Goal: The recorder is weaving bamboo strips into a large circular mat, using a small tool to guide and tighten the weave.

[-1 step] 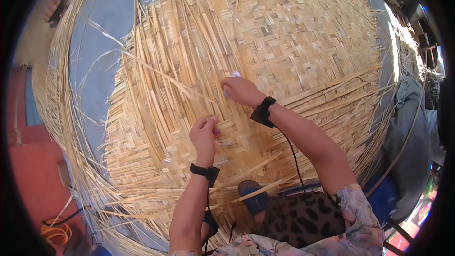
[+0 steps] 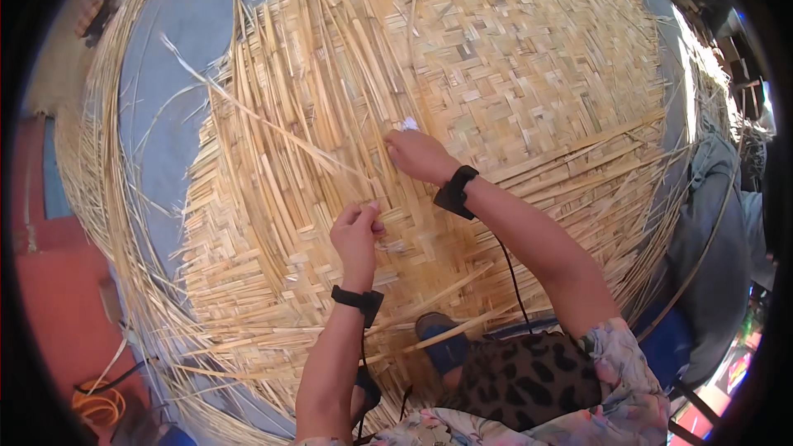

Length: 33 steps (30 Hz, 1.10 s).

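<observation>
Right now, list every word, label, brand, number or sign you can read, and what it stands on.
None can be read.
Woven mat: no lettering shows.
Black wristbands: no lettering shows.
Bright pink patch at the lower right edge: too small and blurred to tell.

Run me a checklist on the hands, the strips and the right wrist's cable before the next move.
1. Left hand gripping a strip: cannot tell; its fingers are curled and hide what may be between them.
2. Right hand on the woven mat: ok, it is over the middle, though its fingertips are hidden.
3. Small white thing by the right hand identified: cannot tell; too small.
4. Pale strip kept within the mat: not ok; its far end sticks out over the blue-grey ground to the left.
5. Cable clear of the fingers: ok; it runs from the right wrist strap toward the lap.
</observation>
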Each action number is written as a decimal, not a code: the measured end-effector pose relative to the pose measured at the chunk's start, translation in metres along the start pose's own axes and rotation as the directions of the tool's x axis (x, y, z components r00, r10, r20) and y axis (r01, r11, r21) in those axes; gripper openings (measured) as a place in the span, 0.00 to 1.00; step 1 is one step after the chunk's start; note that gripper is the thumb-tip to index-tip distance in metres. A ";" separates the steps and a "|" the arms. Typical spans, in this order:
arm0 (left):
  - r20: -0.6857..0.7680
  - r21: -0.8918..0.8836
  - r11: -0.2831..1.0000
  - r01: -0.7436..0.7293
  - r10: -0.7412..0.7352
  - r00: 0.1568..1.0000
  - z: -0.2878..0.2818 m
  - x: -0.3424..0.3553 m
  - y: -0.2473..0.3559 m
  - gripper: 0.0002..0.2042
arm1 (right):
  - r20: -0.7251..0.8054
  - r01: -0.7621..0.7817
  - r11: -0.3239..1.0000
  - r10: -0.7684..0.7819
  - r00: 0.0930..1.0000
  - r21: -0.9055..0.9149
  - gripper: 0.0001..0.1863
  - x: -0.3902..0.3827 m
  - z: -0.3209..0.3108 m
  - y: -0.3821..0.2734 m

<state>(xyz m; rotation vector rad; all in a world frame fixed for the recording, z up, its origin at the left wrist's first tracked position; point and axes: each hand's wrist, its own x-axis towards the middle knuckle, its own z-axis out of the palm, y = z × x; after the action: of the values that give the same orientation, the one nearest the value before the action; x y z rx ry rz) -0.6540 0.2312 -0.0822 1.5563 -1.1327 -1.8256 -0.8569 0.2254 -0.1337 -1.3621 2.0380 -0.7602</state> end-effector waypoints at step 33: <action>0.439 0.557 -0.013 -0.830 0.853 0.281 0.124 0.000 0.011 0.24 | -0.260 -0.174 0.564 0.605 0.753 0.807 0.12 -0.120 -0.074 0.058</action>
<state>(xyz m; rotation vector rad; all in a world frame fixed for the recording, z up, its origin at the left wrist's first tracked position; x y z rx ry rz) -0.7754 0.2594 -0.0719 0.6563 -2.2831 -0.4040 -0.9069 0.3671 -0.1084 -0.1668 1.9017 -1.6336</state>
